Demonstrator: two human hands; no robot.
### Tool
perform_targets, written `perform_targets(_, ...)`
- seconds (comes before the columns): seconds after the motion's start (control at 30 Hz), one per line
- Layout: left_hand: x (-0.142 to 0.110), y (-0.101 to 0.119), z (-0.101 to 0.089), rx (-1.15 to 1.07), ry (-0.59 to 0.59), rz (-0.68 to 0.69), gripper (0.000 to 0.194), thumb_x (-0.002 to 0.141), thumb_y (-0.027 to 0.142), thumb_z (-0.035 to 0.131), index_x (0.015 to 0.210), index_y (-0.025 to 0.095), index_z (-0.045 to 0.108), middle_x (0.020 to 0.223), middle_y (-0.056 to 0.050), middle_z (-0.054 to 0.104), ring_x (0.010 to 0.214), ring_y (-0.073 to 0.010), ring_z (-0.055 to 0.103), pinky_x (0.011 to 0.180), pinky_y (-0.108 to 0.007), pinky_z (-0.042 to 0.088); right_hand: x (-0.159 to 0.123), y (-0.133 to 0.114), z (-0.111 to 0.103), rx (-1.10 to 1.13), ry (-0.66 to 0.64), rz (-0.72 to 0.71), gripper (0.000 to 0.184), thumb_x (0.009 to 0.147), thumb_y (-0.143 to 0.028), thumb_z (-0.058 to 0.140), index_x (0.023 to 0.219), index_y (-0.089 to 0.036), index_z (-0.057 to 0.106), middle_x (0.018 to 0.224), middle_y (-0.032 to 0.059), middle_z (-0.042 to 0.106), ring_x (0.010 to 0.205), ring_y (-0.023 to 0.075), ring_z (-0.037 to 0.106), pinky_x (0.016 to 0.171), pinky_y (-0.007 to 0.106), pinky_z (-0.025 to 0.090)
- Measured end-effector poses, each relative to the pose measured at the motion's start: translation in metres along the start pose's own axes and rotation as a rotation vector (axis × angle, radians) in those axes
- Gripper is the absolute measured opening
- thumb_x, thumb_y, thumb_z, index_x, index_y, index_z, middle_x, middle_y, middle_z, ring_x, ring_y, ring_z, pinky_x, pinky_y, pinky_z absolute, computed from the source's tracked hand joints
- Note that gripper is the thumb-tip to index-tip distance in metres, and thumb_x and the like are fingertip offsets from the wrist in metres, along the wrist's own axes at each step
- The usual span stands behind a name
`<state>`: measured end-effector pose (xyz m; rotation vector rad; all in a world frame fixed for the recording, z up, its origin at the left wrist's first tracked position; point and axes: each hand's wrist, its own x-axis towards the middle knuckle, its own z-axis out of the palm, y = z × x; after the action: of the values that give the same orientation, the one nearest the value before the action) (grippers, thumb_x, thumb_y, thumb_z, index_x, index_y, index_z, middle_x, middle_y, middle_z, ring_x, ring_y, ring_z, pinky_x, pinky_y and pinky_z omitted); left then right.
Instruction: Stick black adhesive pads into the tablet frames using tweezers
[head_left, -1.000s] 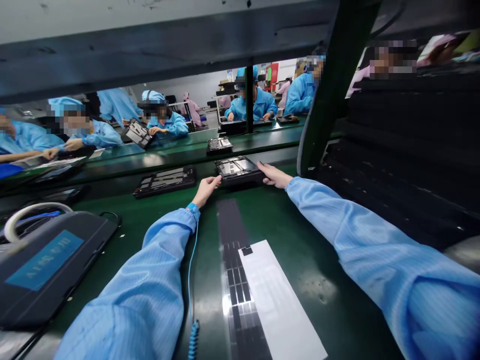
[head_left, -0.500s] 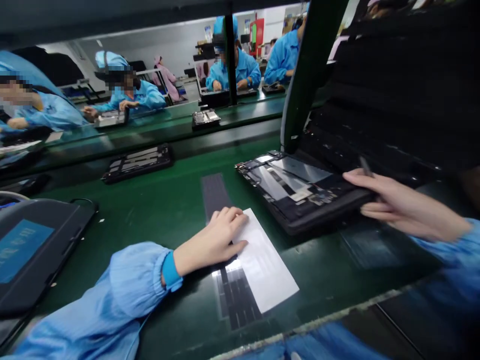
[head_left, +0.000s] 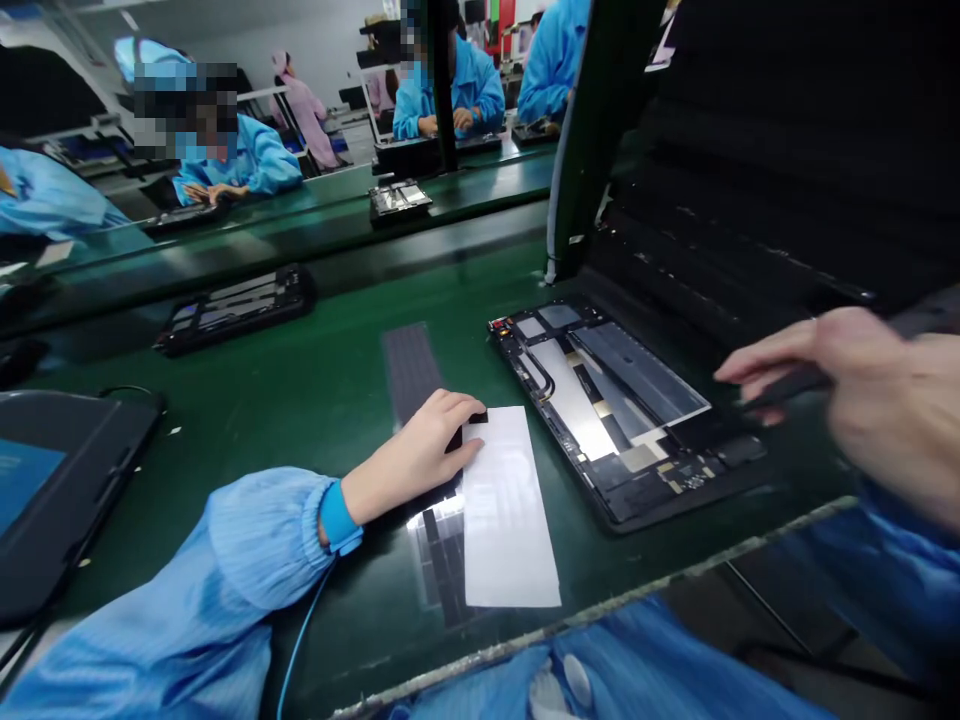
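My left hand [head_left: 420,450] is closed at the upper left edge of a white paper sheet [head_left: 510,520], thumb and fingers gripping it. A small black piece [head_left: 477,417] shows between thumb and fingertips. Under the hand and sheet lie dark strips on clear film [head_left: 442,560], with a dark grey strip [head_left: 412,365] beyond. To the right, an opened tablet [head_left: 570,400] lies flat, its inner parts exposed. My right hand [head_left: 862,390], blurred, hovers off the tablet's right side, fingers closed round a slim dark tool [head_left: 791,383] whose kind I cannot make out.
Another opened tablet [head_left: 236,305] lies at the back left, and one more [head_left: 400,198] rests on the far line. A dark grey case [head_left: 67,510] stands at the left. A green post [head_left: 585,150] rises behind the tablet. Co-workers in blue [head_left: 262,155] sit opposite.
The tablet, tilted in my right hand before, now lies flat on the bench. My right hand has let it go and moved right. The white sheet has turned slightly under my left hand.
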<state>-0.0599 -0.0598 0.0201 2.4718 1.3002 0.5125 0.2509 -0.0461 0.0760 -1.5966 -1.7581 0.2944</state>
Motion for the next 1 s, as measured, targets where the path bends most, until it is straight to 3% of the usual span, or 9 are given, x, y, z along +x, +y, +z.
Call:
perform_targets(0.07,-0.002,-0.001,0.001,0.033,-0.004,0.0,0.023,0.085,0.022,0.048,0.105,0.013,0.054,0.105,-0.009,0.057,0.097,-0.0182,0.051,0.088,-0.034,0.047,0.006,-0.027,0.013,0.076,-0.141,-0.105,0.045,0.089,-0.045,0.036,0.061,-0.019,0.062,0.055,0.0032,0.061,0.047,0.0118,0.058,0.049,0.025,0.043)
perform_targets(0.17,-0.004,0.0,0.004,0.064,0.037,-0.03,0.023,0.086,0.022,0.047,0.104,0.011,0.056,0.102,-0.01,0.056,0.093,-0.0178,0.053,0.085,-0.033,0.048,0.019,-0.049,0.042,0.129,-0.32,-0.369,0.028,0.082,-0.041,0.051,0.071,-0.018,0.063,0.069,0.0017,0.064,0.058,0.0117,0.059,0.055,0.024,0.043)
perform_targets(0.33,-0.005,0.004,0.008,-0.03,0.075,-0.103,0.022,0.081,0.023,0.054,0.099,0.012,0.061,0.094,-0.007,0.058,0.081,-0.0145,0.056,0.075,-0.029,0.05,0.032,-0.061,0.094,0.304,-0.608,-0.453,0.017,0.078,-0.033,0.059,0.079,-0.017,0.058,0.069,0.0014,0.063,0.057,0.0114,0.059,0.053,0.021,0.043)
perform_targets(0.43,-0.004,0.001,0.009,-0.075,0.097,-0.113,0.02,0.08,0.022,0.056,0.097,0.013,0.063,0.091,-0.006,0.06,0.076,-0.0128,0.056,0.071,-0.026,0.05,0.032,-0.066,0.114,0.327,-0.747,-0.549,0.012,0.078,-0.029,0.059,0.076,-0.016,0.057,0.07,0.0014,0.062,0.06,0.0115,0.059,0.054,0.021,0.044)
perform_targets(0.8,-0.001,-0.004,0.011,-0.118,0.148,-0.038,0.016,0.079,0.012,0.051,0.083,0.01,0.066,0.081,-0.005,0.059,0.071,-0.0116,0.056,0.064,-0.022,0.046,0.029,-0.063,0.123,0.386,-0.746,-0.546,0.007,0.073,-0.017,0.062,0.069,-0.015,0.057,0.067,-0.0001,0.059,0.058,0.0096,0.057,0.053,0.019,0.044)
perform_targets(1.0,0.002,0.001,0.012,-0.037,0.124,-0.032,0.018,0.079,0.012,0.048,0.077,0.011,0.065,0.076,-0.005,0.057,0.067,-0.0114,0.053,0.06,-0.022,0.044,0.028,-0.07,0.121,0.389,-0.769,-0.497,0.014,0.074,-0.023,0.063,0.064,-0.016,0.055,0.061,0.0001,0.059,0.055,0.0115,0.059,0.05,0.021,0.045)
